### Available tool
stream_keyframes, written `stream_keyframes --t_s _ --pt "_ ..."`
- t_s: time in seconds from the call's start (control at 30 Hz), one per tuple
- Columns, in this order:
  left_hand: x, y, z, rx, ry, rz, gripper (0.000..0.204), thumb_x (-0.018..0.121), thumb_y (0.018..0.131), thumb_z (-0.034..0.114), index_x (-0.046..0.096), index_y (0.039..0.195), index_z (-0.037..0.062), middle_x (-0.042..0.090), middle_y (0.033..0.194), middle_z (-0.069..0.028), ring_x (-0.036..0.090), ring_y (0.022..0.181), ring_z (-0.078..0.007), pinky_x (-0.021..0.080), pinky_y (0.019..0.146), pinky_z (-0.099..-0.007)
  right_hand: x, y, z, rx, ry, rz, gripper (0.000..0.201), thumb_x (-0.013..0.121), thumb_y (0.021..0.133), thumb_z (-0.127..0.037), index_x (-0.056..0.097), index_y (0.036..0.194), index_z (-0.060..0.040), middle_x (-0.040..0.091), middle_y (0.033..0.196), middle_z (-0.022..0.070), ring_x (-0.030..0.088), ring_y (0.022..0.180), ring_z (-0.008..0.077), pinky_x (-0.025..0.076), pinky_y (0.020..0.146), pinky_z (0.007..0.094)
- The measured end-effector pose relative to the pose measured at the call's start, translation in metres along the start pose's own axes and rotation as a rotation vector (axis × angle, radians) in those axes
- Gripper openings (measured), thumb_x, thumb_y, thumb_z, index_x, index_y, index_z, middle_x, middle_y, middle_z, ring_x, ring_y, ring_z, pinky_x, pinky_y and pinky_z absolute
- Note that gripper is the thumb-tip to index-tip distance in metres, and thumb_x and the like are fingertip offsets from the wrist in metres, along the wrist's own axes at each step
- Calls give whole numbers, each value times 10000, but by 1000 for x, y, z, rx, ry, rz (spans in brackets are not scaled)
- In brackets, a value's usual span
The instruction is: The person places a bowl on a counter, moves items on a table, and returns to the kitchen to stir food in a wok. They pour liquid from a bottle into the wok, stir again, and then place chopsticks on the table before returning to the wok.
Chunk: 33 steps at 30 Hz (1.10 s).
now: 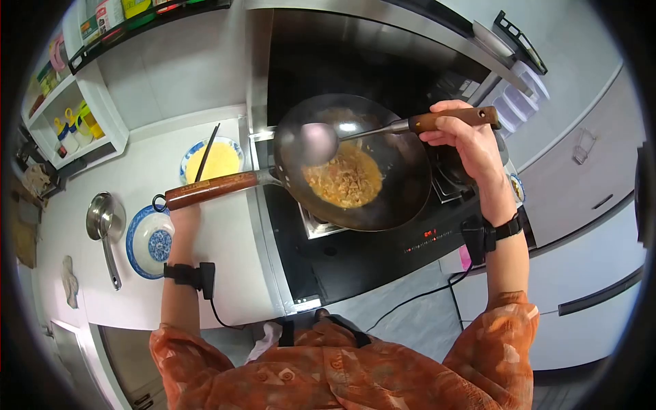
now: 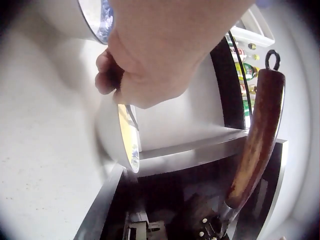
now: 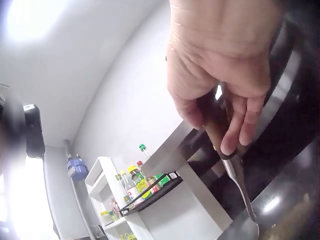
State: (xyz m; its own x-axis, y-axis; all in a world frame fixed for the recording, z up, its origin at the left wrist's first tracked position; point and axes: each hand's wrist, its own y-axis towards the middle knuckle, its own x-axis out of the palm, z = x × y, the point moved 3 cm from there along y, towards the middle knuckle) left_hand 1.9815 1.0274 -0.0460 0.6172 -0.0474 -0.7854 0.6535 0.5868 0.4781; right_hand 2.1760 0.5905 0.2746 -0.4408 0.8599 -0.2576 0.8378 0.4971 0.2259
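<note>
A dark wok [image 1: 403,184] holding yellow-brown food [image 1: 345,179] sits on the stove. Its wooden handle [image 1: 212,189] [image 2: 257,140] points left over the counter. My right hand [image 1: 465,133] [image 3: 220,75] grips the wooden handle of a metal ladle [image 1: 318,143] [image 3: 240,185], whose bowl hovers over the wok's left side. My left hand [image 1: 183,219] [image 2: 145,60] is below the wok handle and apart from it, with its fingers curled. It is beside a bowl of yellow beaten egg [image 1: 217,162] [image 2: 127,142] with dark chopsticks [image 1: 207,154] lying across it. Whether this hand holds anything is hidden.
A blue-and-white bowl [image 1: 149,240] and a metal ladle [image 1: 104,225] lie on the white counter [image 1: 225,273] to the left. A shelf with bottles [image 1: 75,130] stands at the far left. The black stove top [image 1: 369,260] extends toward me. Stacked clear containers [image 1: 519,99] stand at the right.
</note>
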Motion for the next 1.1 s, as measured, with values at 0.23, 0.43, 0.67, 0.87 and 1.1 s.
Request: stream_keyframes --t_s 0.23,0.43,0.67,0.87,1.1 --pt "-21 -1 11 -80 -208 70 153 513 807 90 587 916 12 616 875 -180 590 859 -333 459 731 -382 -6 -10 -16 -1 4 -39 252 630 758 -121 586 977 -4 637 884 141 647 733 210 520 667 287" --pt "-17 -23 -8 -381 -306 -22 218 503 834 109 591 998 -3 624 860 -169 605 769 -307 460 674 -368 -16 -25 -11 -3 -82 -68 244 630 750 -99 595 971 1 637 877 153 652 716 211 520 637 261" --pt "-100 -73 42 -480 -623 -102 261 449 860 66 579 1058 -45 512 613 -31 449 481 -85 363 447 -221 -86 -39 -27 47 -300 218 241 604 775 -149 588 957 9 633 842 134 647 644 197 523 583 264" --pt "-121 -117 49 -506 -752 -114 273 427 874 53 560 1077 -73 455 595 1 394 464 -45 310 405 -197 -68 -35 9 137 -120 255 251 622 765 -152 592 952 12 633 822 126 648 656 203 517 577 264" --pt "-131 -145 50 -654 -792 -167 281 435 876 63 548 1095 -71 470 599 1 401 462 -41 311 398 -191 -53 -2 9 -59 -240 110 212 616 738 -72 614 946 -29 638 829 63 615 745 123 473 663 237"
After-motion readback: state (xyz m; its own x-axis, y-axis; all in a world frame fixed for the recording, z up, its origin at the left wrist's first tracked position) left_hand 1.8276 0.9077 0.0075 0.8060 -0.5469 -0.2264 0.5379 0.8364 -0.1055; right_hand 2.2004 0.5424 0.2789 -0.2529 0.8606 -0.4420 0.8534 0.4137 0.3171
